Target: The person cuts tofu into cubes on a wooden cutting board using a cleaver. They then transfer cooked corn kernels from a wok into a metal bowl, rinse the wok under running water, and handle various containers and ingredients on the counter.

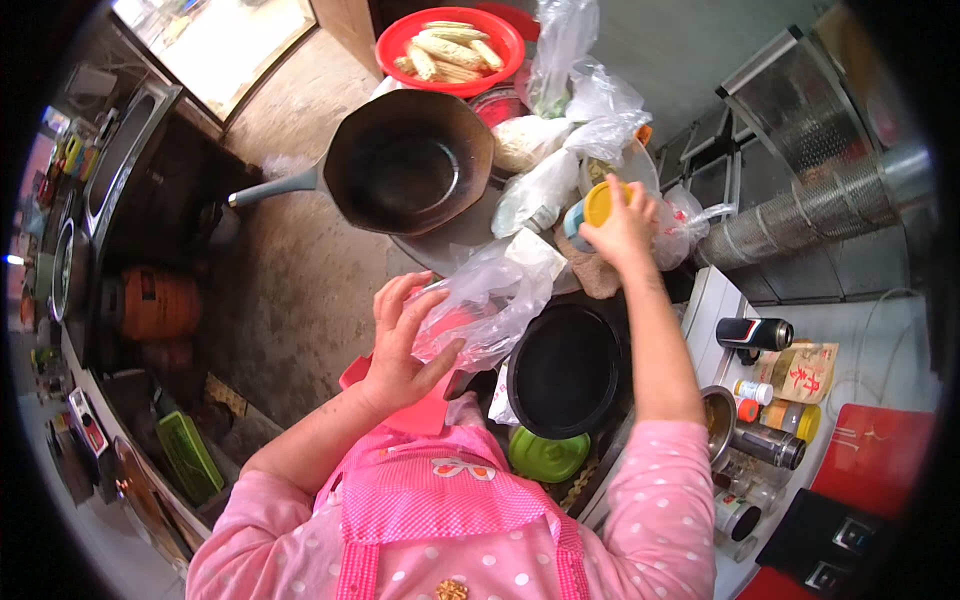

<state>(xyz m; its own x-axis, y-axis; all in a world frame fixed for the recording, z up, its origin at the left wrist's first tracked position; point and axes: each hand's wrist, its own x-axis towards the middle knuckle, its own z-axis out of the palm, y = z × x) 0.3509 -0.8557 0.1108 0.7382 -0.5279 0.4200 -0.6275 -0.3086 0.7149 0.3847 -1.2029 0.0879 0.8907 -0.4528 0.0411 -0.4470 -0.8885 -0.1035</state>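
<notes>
My right hand [626, 225] grips a jar with a yellow lid [598, 204] and a bluish side, fingers over the lid's edge. The jar is above a brown cloth [592, 266], among tied plastic bags. My left hand [409, 345] holds nothing; its fingers are spread beside a clear plastic bag [495, 300], and whether they touch it I cannot tell. Something pink shows through the bag. A dark wok [409, 161] with a grey handle is on the round table [450, 251], beyond my left hand. Nearer me lies a round black pan or lid [566, 371].
A red basin [386, 56] of corn cobs stands at the far end. Right of me, a shelf carries a black flask [754, 332] and several jars. A perforated metal tube [802, 210] slants at the right. Left are an orange gas cylinder [161, 304] and a counter. A green lid [551, 454] lies low.
</notes>
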